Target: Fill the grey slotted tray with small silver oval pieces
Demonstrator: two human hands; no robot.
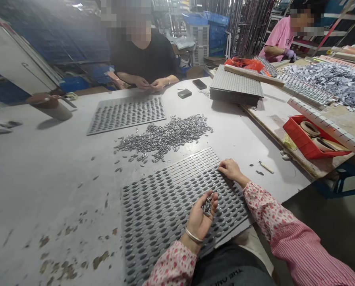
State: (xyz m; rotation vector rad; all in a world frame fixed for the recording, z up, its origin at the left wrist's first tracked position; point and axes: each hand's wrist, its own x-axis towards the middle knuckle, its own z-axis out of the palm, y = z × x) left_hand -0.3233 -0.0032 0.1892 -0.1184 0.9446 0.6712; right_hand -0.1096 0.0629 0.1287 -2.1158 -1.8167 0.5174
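My left hand (200,216) is cupped palm up over the near board, with several small silver leaf-shaped pieces (207,206) in it. The grey slotted board (192,163) lies in front of me, most of its rows filled with such pieces and a patch at the top bare. At the board's upper right edge, my right hand (229,169) has its fingertips pressed together at a row; whatever they hold is too small to make out. Beyond the board spreads a loose pile of silver pieces (168,137).
Across the table (61,167), a person in black has both hands near a second board (126,113). Stacked boards (237,87), a phone (199,84) and a small box (184,93) stand farther back. A red tray (302,143) and a thin tool (266,167) are right.
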